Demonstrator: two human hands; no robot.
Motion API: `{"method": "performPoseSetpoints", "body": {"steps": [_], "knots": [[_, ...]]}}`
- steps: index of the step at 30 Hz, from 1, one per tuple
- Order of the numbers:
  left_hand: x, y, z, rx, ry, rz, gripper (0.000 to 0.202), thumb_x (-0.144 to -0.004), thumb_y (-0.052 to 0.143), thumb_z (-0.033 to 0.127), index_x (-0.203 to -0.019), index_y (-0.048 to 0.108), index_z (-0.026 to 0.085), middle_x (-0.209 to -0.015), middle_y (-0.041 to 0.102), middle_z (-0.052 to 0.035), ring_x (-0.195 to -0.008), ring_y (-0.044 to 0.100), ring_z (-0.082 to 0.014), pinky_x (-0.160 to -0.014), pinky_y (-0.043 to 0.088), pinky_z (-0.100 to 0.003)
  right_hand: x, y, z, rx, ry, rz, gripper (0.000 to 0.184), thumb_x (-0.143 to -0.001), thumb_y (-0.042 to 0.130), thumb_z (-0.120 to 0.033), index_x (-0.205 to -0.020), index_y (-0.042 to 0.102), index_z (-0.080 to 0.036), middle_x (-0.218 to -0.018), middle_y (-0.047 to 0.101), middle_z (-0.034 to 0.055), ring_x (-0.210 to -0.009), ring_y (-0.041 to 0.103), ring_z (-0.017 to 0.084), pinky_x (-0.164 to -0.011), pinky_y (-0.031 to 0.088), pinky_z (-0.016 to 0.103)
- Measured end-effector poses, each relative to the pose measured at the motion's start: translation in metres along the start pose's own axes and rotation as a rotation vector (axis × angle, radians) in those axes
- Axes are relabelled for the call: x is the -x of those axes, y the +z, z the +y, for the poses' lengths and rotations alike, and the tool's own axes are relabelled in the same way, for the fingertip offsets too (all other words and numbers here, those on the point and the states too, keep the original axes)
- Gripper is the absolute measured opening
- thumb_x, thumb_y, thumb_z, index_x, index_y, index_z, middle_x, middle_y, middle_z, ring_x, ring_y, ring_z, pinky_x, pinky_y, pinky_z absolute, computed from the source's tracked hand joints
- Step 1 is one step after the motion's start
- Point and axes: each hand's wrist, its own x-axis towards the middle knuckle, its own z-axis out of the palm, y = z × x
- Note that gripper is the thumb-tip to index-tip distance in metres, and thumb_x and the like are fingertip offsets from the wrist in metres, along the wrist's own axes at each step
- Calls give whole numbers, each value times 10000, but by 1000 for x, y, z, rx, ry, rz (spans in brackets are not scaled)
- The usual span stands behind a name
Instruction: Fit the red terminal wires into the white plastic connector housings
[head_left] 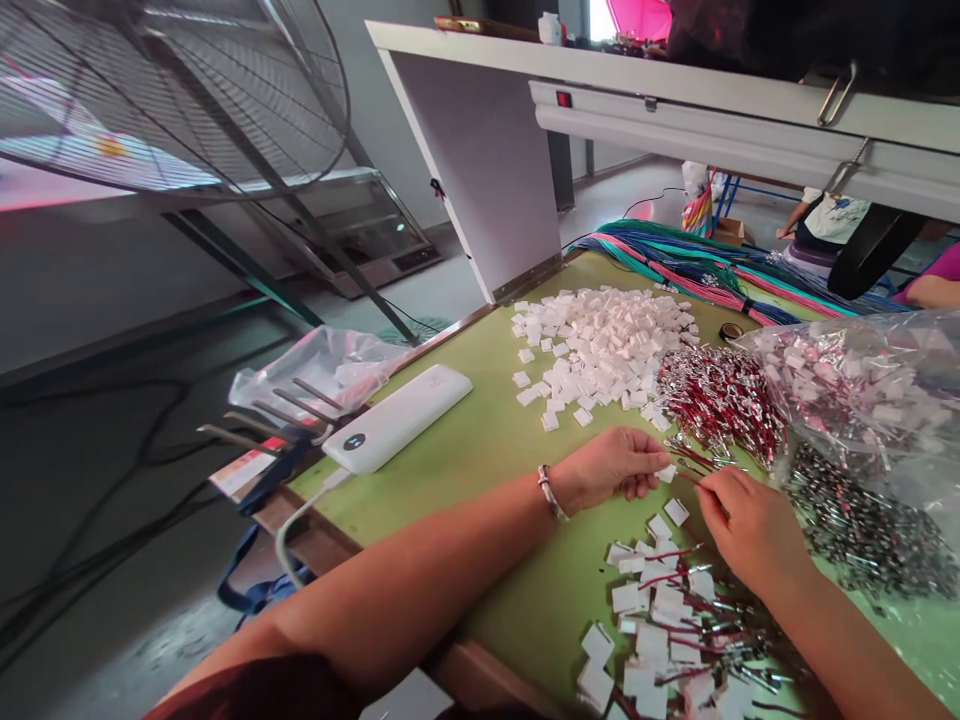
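Between the thumb and fingers of my left hand [611, 463] is a small white connector housing [666, 474]. My right hand [754, 525] is closed on a short red wire [687, 479] whose end points toward the housing; whether it sits inside I cannot tell. Beyond both hands lie a heap of loose white housings [611, 335] and a pile of short red wires [720, 400] with metal terminals. Black wires [870, 520] are heaped right of my right hand. Nearer me, several white housings with wires [664, 610] lie spread on the green tabletop [487, 470].
A white power bank [405, 415] with a cable lies at the left edge, beside a clear plastic bag [322, 365]. Another clear bag [885, 390] holds housings at right. Long coloured wire bundles [675, 260] and a tape roll [730, 332] lie behind. A fan [225, 90] stands left.
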Motion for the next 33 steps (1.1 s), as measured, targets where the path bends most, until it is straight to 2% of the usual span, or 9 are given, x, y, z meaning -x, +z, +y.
{"method": "performPoseSetpoints", "body": {"steps": [3,7,15,19,23,26,30,33], "knots": [[0,3,-2,-143,24,0,285,-727,721,413,-761,631,145,-530,562,52,-410,422,-37,-428,302,-193,-1,1,1,-128,-9,-112,193,-933,433,-198,-832,598,-199,-696,646,3,-599,583,138,-553,343,252],[-1,9,-5,-235,39,-19,271,-741,691,406,-765,626,145,-542,549,52,-447,420,-47,-459,307,-201,1,7,1,-153,-29,-211,242,-932,412,-191,-746,567,-198,-624,605,-6,-563,551,135,-540,322,260],[-4,11,-7,-199,36,-88,290,-707,705,399,-717,562,147,-494,528,65,-390,364,-32,-407,248,-186,4,20,0,-157,-5,-222,244,-927,389,-182,-717,514,-200,-613,586,3,-557,533,133,-540,310,263],[-5,14,-11,-249,41,-69,261,-716,693,366,-700,554,145,-478,517,71,-380,370,-31,-397,261,-176,8,22,-2,-199,10,-241,243,-921,401,-177,-700,498,-209,-607,591,9,-574,563,146,-548,333,259],[-5,20,-16,-268,94,29,205,-770,645,314,-702,544,149,-454,468,84,-379,375,-39,-398,272,-175,10,26,-5,-263,126,-200,214,-908,414,-169,-721,511,-210,-646,636,28,-593,591,164,-562,366,267],[-3,24,-17,-316,138,91,159,-783,620,258,-695,546,148,-444,444,87,-381,377,-40,-398,275,-171,10,29,-8,-347,201,-216,205,-894,429,-181,-710,512,-212,-662,653,37,-616,605,175,-574,387,273],[0,24,-16,-309,161,41,159,-780,623,260,-701,535,154,-441,437,94,-378,373,-33,-395,278,-162,11,24,-9,-475,296,-242,205,-889,453,-215,-705,542,-208,-653,651,19,-600,586,156,-575,392,261],[1,22,-15,-293,122,3,162,-792,603,290,-729,530,160,-453,457,94,-364,373,-32,-371,266,-156,8,15,-7,-539,338,-277,252,-875,469,-220,-628,523,-207,-552,573,-19,-523,511,123,-523,352,239]]}}
